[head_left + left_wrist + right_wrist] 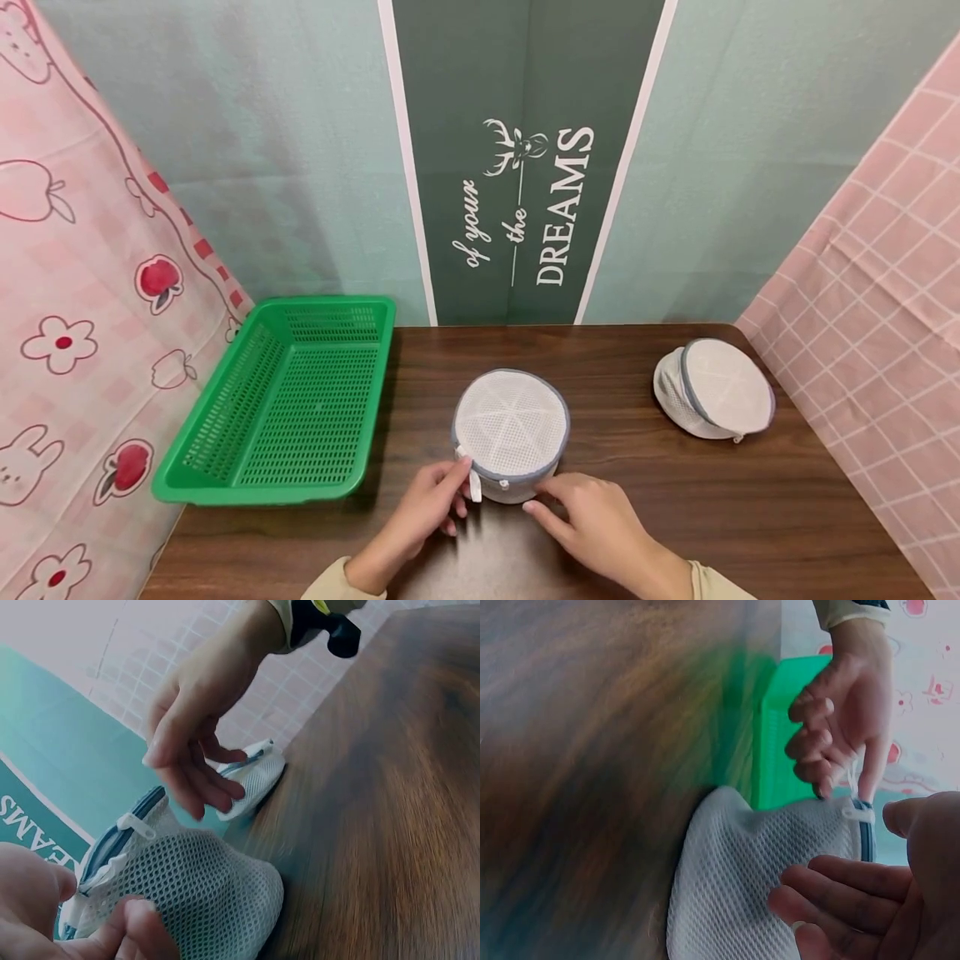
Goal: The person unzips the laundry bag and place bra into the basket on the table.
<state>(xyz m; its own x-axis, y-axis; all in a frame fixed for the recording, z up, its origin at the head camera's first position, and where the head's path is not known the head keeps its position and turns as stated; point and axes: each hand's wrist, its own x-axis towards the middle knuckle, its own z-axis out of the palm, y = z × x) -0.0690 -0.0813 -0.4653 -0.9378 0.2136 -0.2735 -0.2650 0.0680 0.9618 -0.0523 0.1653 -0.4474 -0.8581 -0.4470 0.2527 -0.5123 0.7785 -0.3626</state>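
A round white mesh laundry bag (512, 417) with a blue-grey zip rim stands on the table in front of me. My left hand (431, 504) pinches its near left rim beside a small white fabric loop (476, 486), thumb on top and the other fingers bent below. At the near right side is my right hand (596, 521), its fingers fairly straight along the mesh wall and the thumb apart from them. The white zip pull (135, 823) hangs at the rim between the hands. In the right wrist view the mesh side (735, 877) looks softly dented.
A green plastic basket (262, 493) with slotted walls stands on the left of the brown wooden table (615, 458). Another white mesh bag (727, 387), partly slumped, lies at the back right. Printed cloths hang behind and on both sides.
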